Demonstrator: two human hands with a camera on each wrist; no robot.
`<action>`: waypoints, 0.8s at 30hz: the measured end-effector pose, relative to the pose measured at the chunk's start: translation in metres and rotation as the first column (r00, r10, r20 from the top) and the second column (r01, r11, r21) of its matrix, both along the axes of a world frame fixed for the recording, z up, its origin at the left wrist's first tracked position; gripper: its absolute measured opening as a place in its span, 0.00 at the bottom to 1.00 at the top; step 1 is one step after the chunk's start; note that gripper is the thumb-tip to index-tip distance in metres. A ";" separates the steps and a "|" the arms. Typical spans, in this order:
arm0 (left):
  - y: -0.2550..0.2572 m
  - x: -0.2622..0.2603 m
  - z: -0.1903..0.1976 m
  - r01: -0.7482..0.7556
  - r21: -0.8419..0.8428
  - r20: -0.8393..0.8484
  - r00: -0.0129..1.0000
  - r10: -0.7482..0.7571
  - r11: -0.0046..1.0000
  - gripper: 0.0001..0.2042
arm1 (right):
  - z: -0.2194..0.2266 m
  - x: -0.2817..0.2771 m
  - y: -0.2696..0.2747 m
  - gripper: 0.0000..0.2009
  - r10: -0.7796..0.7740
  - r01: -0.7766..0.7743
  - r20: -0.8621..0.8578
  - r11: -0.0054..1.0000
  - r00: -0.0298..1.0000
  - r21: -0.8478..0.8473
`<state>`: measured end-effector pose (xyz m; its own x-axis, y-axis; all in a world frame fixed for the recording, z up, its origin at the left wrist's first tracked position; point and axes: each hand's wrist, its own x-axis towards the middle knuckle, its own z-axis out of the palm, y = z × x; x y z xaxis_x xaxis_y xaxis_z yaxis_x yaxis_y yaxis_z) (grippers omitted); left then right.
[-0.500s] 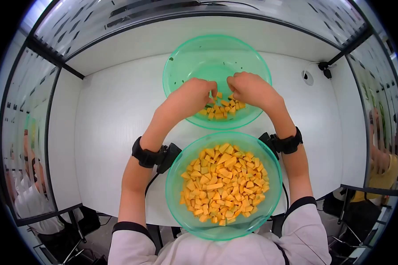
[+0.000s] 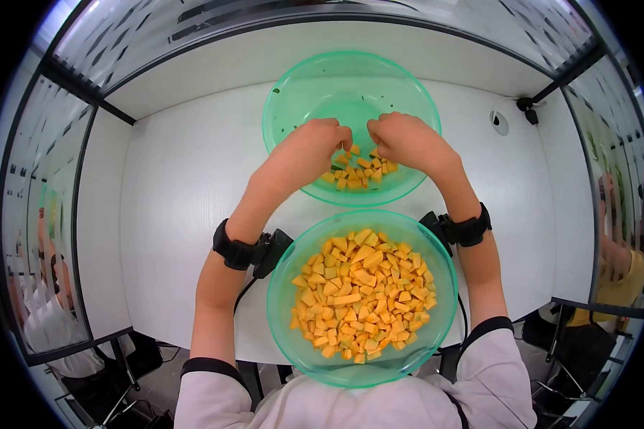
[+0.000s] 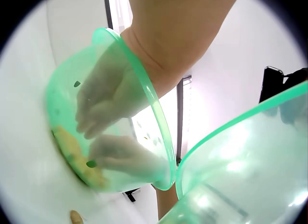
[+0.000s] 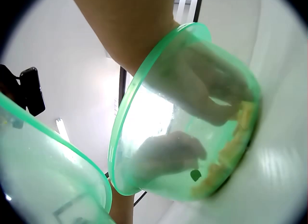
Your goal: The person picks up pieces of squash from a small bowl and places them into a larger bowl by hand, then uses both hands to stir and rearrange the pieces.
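Your white table [image 2: 186, 214] bears the far green bowl [image 2: 350, 93], the near green bowl [image 2: 282, 293] of heaped orange chunks [image 2: 365, 297] sits on your side of it, and inside the far bowl your left hand [image 2: 311, 146] and right hand [image 2: 406, 140] bend over cut orange cubes [image 2: 376, 174] and green flecks [image 4: 195, 175], any grasp impossible to tell.

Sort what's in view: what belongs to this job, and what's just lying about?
In the job: left hand, right hand, far bowl, near bowl, orange chunks.
Seemingly incidental: dark scraps in the far bowl, black corner fitting, round table insert.
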<state>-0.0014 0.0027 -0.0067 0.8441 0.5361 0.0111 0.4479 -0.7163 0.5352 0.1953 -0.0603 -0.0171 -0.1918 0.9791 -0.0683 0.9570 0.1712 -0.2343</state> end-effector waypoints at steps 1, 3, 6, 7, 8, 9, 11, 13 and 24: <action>0.000 -0.001 -0.002 0.027 0.020 0.044 0.999 -0.028 0.999 0.09 | -0.002 0.001 -0.001 0.03 0.005 -0.004 -0.026 1.000 1.000 0.009; 0.003 -0.002 -0.005 0.054 -0.008 0.041 0.998 -0.054 0.998 0.09 | -0.003 0.002 -0.001 0.03 0.008 -0.008 -0.019 1.000 1.000 0.018; 0.002 -0.002 -0.004 0.048 -0.050 0.020 0.999 -0.047 0.998 0.10 | -0.002 0.001 -0.001 0.03 0.005 -0.005 -0.014 1.000 1.000 -0.001; 0.001 -0.001 -0.003 0.038 -0.062 0.012 0.999 -0.038 0.997 0.10 | -0.001 0.001 -0.001 0.03 0.002 -0.002 -0.011 1.000 1.000 -0.011; 0.001 -0.001 -0.002 0.034 -0.059 0.002 0.999 -0.034 0.998 0.10 | -0.001 0.000 -0.001 0.03 0.000 0.000 -0.009 1.000 1.000 -0.011; 0.001 -0.001 -0.002 0.029 -0.057 -0.009 1.000 -0.030 0.998 0.11 | -0.001 0.000 -0.001 0.03 -0.002 0.002 -0.007 1.000 1.000 -0.013; 0.000 -0.001 -0.002 0.031 -0.045 -0.023 0.999 -0.032 0.999 0.11 | -0.002 0.000 -0.001 0.03 -0.001 0.001 -0.004 1.000 1.000 -0.009; 0.001 -0.002 -0.004 0.045 -0.023 -0.028 0.999 -0.046 0.999 0.10 | -0.004 0.002 -0.001 0.03 0.006 -0.006 -0.004 1.000 1.000 0.000; 0.000 -0.002 -0.002 0.051 0.044 -0.083 0.995 -0.047 0.998 0.04 | 0.001 -0.001 -0.001 0.07 -0.003 0.003 0.034 1.000 0.999 -0.007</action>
